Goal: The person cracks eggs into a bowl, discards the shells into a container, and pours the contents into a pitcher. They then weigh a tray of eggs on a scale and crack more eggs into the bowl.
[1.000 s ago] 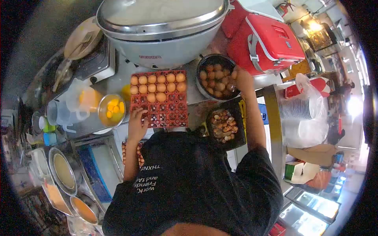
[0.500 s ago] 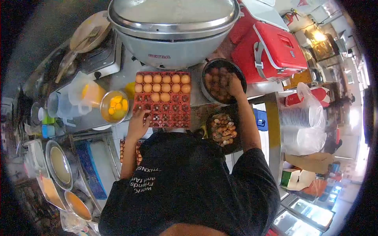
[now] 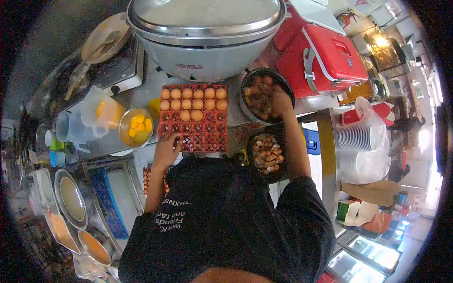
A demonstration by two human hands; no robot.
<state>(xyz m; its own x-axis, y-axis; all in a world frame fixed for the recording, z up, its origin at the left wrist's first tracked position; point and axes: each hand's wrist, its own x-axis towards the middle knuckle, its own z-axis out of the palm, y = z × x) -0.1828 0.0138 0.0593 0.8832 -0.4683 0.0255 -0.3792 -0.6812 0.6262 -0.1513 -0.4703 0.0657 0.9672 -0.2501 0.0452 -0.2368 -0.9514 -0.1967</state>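
Observation:
A red egg tray [image 3: 216,128] lies on the counter, brown eggs [image 3: 187,93] filling its far rows and bare pockets nearer me. My left hand [image 3: 167,150] rests at the tray's near left corner, fingers apart, holding nothing. To the right stands a dark pot [image 3: 245,101] with brown eggs in what looks like liquid. My right hand [image 3: 282,102] reaches into its right side; its fingertips are blurred and hidden, so any egg in them cannot be made out. Left of the tray, a metal bowl [image 3: 124,137] holds cracked eggs with yellow yolks. Below the pot, a black bin [image 3: 278,173] holds eggshells.
A large rice cooker [image 3: 207,56] stands behind the tray, with a red cooler [image 3: 330,52] to its right. Plastic jugs [image 3: 94,106] and a stove [image 3: 132,70] with a pan are at the left. Bagged containers [image 3: 363,141] sit at the right.
My right hand has shifted slightly within the right side of the pot. My left hand stays at the tray's corner. The whole view has moved very slightly.

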